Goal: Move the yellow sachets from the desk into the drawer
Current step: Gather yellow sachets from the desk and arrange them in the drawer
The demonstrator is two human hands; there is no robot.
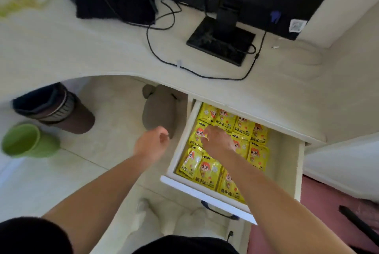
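Head view: seems nearly done, with yellow sachets (209, 171) lying flat in overlapping rows across the open drawer (205, 190) and none plainly left on the desk (102, 48), bar a blurred yellowish patch (22, 3) at its far left. Glossy packets, each printed with a red-haired cartoon figure. Right hand (217, 141) down on the sachets, pinching or just pressing impossible to tell; left hand (151, 145) loosely curled, empty, beside the drawer.

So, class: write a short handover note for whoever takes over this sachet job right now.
Left hand: empty, loosely curled, beside the drawer.
Right hand: inside the drawer, on the yellow sachets; grip unclear.
Done: rows of sachets lie in the open drawer.
Left: a blurred yellow patch on the desk, far left, may be more; check it.
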